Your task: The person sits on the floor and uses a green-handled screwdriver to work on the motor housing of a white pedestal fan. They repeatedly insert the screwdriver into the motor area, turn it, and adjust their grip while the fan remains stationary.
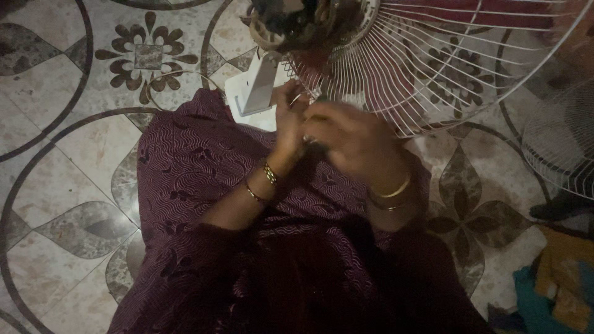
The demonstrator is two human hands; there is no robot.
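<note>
— While sitting low over the tiled floor (68,154), with the maroon dress (198,161) spreading across the lap beneath both wrists, working up at the fan?

— Working right at it. Reaching both hands to the white wire guard (445,68), tilting overhead and fanning out beyond the right knuckles. Leaving a second guard (560,145) lying well off to the right, and a heap of coloured cloths (557,284) down past the right elbow.

— And propping it on what?

— Leaning it on the white stand (257,86), just beyond the left fingertips, with the dark motor hub (291,21) sitting above them.

— Gripping how?

— Pressing the left hand (289,120) up against the lower edge (309,98) of the guard, fingers bending onto the wires; hard telling, in this dimness, whether actually clamping. Curling the right hand (356,139) closed just beside it, knuckles up and blurring; not showing anything inside the fist. Touching, or nearly touching, one hand to the other.

— Wearing anything likely to catch?

— Wearing gold bangles (270,174) on the left wrist, another on the right.

— Advising what, then?

— Probably steadying the guard with the left while letting the right do the fine work. Keeping the bangles clear of the wires. Going slowly and feeling along the edge rather than trusting the eyes in such poor light.
</note>
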